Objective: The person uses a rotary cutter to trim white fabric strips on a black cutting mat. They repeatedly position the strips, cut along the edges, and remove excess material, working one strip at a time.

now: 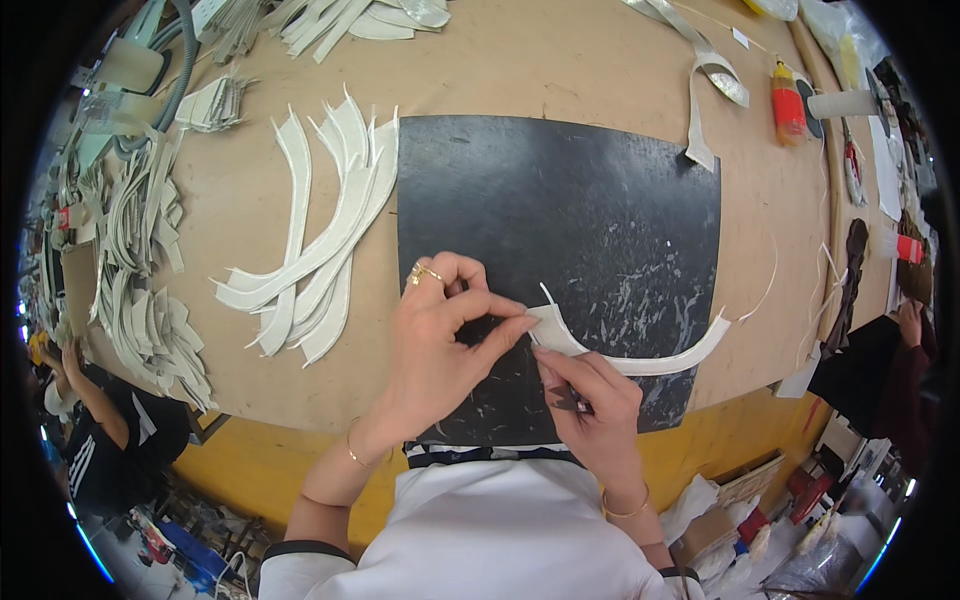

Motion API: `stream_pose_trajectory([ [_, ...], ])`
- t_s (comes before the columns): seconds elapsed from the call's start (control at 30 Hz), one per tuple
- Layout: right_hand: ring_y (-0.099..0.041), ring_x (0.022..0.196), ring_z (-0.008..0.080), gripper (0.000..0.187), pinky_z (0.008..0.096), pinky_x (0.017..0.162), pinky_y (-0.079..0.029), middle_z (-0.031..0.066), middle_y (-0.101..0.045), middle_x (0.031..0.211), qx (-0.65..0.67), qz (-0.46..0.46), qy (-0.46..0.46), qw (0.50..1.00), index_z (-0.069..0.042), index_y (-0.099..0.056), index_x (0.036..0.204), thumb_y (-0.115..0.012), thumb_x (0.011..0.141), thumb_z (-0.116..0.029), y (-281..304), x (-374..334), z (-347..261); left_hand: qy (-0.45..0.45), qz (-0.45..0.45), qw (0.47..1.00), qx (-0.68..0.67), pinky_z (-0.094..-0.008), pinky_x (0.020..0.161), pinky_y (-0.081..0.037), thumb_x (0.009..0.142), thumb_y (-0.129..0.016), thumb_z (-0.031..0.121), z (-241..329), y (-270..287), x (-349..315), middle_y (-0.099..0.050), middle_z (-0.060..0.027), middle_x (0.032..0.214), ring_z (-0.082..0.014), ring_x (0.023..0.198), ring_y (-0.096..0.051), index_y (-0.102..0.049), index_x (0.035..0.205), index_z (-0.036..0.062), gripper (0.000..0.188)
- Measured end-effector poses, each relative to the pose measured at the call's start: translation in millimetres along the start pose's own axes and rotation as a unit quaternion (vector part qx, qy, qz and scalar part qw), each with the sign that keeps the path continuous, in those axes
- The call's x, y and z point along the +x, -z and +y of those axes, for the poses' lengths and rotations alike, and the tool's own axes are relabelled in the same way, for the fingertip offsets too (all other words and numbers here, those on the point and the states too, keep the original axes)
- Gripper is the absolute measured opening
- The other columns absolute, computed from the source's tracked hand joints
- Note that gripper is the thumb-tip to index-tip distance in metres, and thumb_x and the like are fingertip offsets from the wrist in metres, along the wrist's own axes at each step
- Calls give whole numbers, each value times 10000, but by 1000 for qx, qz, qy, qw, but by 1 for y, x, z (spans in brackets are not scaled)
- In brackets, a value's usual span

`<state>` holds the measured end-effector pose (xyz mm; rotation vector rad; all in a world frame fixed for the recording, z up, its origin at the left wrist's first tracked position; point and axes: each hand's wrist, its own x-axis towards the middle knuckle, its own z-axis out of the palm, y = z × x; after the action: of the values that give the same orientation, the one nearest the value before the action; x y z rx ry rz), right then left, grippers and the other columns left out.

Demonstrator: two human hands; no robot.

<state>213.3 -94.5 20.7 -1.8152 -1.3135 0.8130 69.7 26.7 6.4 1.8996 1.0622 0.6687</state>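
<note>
A curved off-white strip with piped edges lies across the black mat, its far end reaching past the mat's right edge. Thumb and forefinger of my left hand pinch the squared left end of the strip. Just below that end, my right hand is closed with its fingertips on the strip's lower edge. A dark thing shows under the right fingers, too hidden to name. A thin loose cord end sticks up from the strip beside my hands. Left of the mat lie several similar curved strips in an overlapping pile.
Stacks of beige cut pieces line the table's left side, with more at the far edge. A red and yellow bottle stands far right, near a narrow loose strip. Other people work at both sides.
</note>
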Motion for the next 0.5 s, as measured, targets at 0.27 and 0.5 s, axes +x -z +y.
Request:
stream_pose_trajectory([
  [0.27,-581,620,140,624,278,566,-430,3,-631,801,-138,-27,44,989,-130,-723,1171,-661,591,90,-1,-5,7,-27,2,998,56,-334,668,-385,707,-844,135,-9,-8,9,-490,-17,835,-198,741,-438,-749,821,77,159],
  [0.5,-513,612,104,633,274,557,-348,-28,-570,785,-198,-24,65,978,-162,-681,1261,-749,645,-31,-3,-3,11,-46,11,996,77,-323,640,-393,718,-834,130,-13,-10,11,-502,-14,832,-192,726,-457,-735,818,83,148],
])
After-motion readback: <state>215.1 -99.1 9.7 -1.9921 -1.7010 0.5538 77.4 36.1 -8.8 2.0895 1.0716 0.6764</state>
